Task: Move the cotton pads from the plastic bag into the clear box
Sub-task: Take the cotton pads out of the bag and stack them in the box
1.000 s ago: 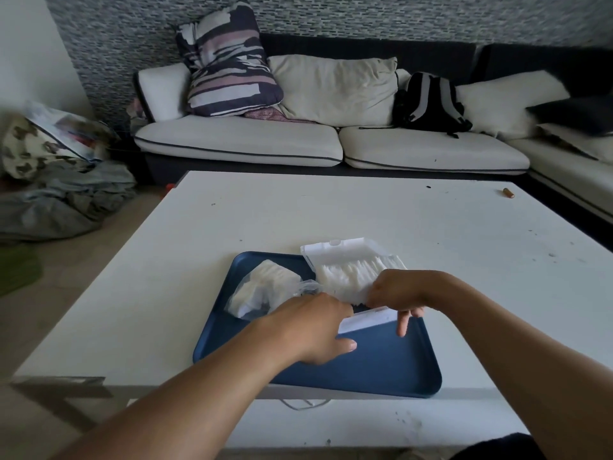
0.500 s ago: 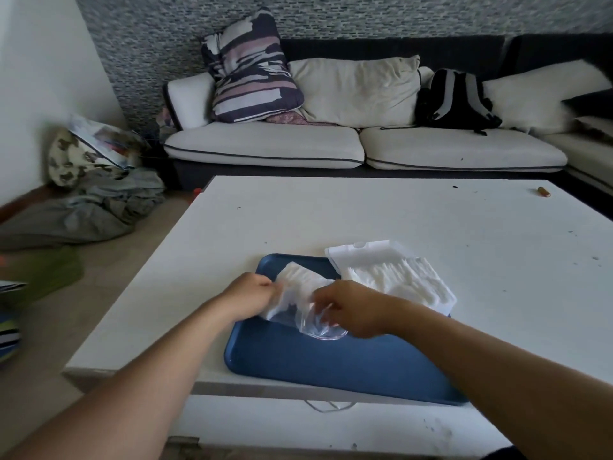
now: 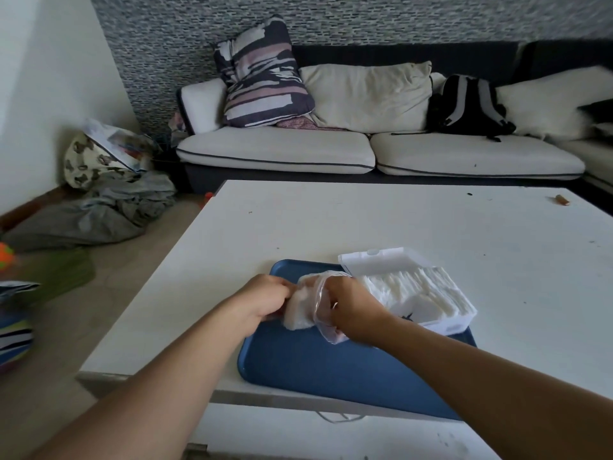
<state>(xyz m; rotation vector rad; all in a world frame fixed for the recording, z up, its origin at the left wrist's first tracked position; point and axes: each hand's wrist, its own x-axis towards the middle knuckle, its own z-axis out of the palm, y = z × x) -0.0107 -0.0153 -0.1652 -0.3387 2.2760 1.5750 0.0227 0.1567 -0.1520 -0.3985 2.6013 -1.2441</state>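
A clear plastic bag (image 3: 320,303) with a stack of white cotton pads (image 3: 297,310) in it is held just above the blue tray (image 3: 331,370). My left hand (image 3: 265,293) grips the pads and the bag's closed end from the left. My right hand (image 3: 351,310) is closed on the bag's open mouth at the right. To the right, partly on the tray, lies the clear box (image 3: 454,323) with its lid (image 3: 374,260) swung open toward the back. Several white cotton pads (image 3: 414,290) fill the box.
The tray sits at the near edge of a white table (image 3: 398,220). A small brown object (image 3: 562,200) lies at the table's far right. A sofa with cushions and a black backpack (image 3: 467,104) stands behind the table. Clothes and bags lie on the floor at left.
Both hands left the box and took hold of the bag on the tray. The bag has since been lifted and turned, with the right hand at its mouth. The camera swung left.
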